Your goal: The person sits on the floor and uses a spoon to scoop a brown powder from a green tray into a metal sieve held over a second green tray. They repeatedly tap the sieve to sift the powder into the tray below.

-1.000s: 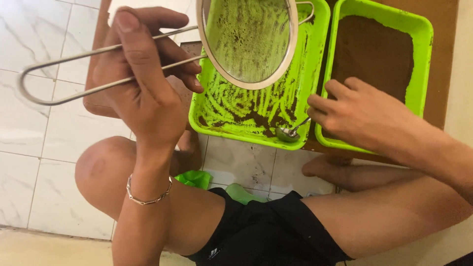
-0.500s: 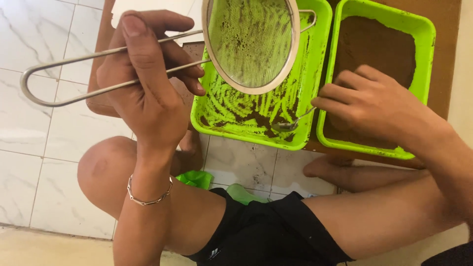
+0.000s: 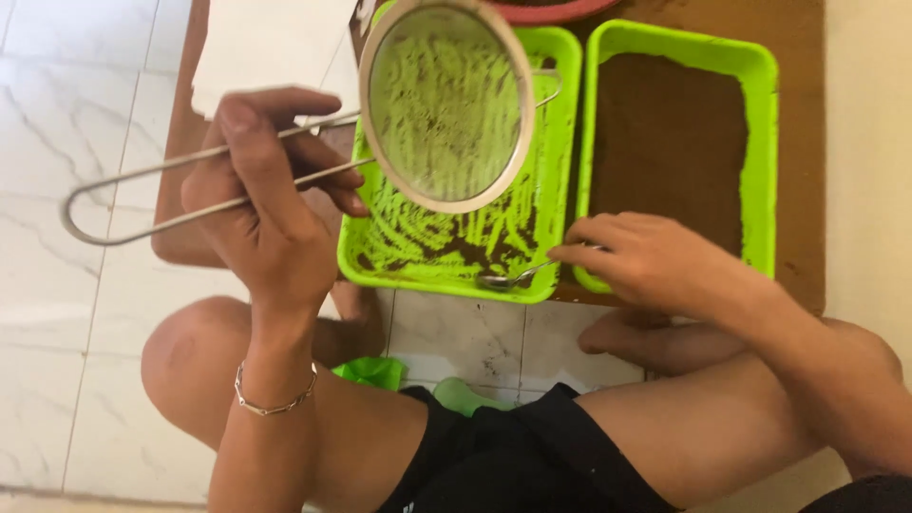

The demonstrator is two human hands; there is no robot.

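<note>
Overhead: left hand (image 3: 271, 204) clamped on wire-handled sieve (image 3: 445, 104) above left green tray (image 3: 556, 171), right hand (image 3: 646, 261) pinching spoon (image 3: 508, 278) at its near edge, white marble tile floor (image 3: 85, 114) beside.

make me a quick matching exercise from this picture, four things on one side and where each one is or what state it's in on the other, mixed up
Things:
1. sieve
2. spoon
3. left tray
4. right tray

States:
A. evenly filled with brown powder
B. held up by its wire handle in the left hand
C. streaked with scraped brown residue
D. bowl resting in the left tray, handle at the right hand

Pairs: 1-B, 2-D, 3-C, 4-A
</note>
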